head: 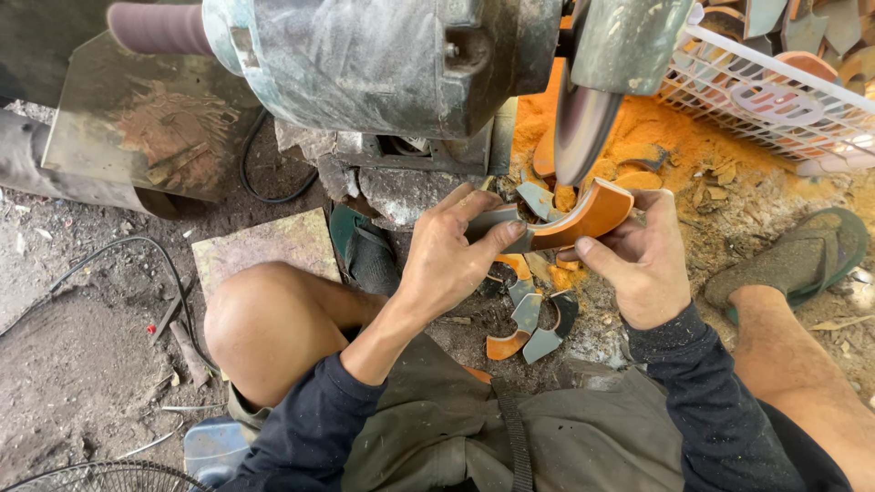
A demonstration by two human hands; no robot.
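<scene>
Both hands pinch one curved orange ceramic piece, holding it between them, its upper edge against the spinning grinding wheel just above. The left hand grips its grey end between thumb and fingers; the right hand clamps the orange end. Below the hands lie similar curved offcuts on the ground. Beyond the right hand, a white plastic basket holds more pieces, above orange dust.

Dusty dirt floor in daylight, orange dust heaped beside a white basket
</scene>
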